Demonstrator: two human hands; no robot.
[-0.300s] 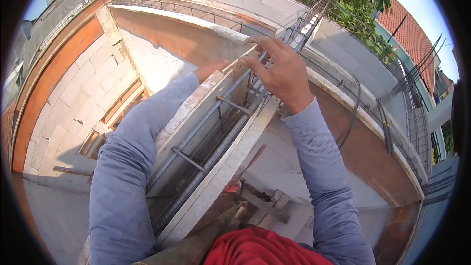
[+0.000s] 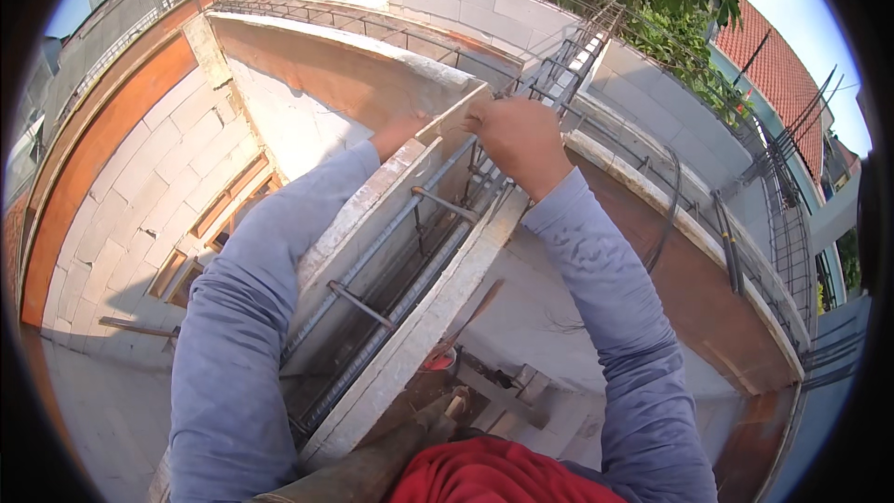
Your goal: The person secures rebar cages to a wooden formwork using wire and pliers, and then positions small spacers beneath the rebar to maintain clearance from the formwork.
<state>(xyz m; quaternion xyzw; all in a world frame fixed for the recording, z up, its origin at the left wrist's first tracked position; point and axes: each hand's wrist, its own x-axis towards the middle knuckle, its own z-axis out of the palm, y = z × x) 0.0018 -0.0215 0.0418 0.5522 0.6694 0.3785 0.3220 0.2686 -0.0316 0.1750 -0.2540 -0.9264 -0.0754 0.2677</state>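
My right hand (image 2: 523, 142) is closed, its fingers curled together at the far end of the formwork, above the steel bars. Whatever sits between those fingertips is too small or hidden to make out. Beside them stands the upper corner of a thin board (image 2: 456, 116). My left hand (image 2: 399, 138) reaches round the outer side of the left formwork board (image 2: 358, 200), and its fingers are out of sight. Between that board and the right formwork board (image 2: 410, 340) runs a reinforcement cage with long steel bars (image 2: 377, 256) and cross ties (image 2: 358, 302).
Another formwork beam (image 2: 689, 205) with rebar crosses beyond my right hand. A bent dark cable (image 2: 675, 210) hangs over it. Block walls (image 2: 140, 196) drop away at the left. Below lies a red bucket (image 2: 440, 359) near timber pieces (image 2: 512, 391). Rebar ends (image 2: 815, 102) stick up at the right.
My right hand has turned and lowered slightly, and its fingers have gone from spread over the board's end to curled together. The left arm has barely moved.
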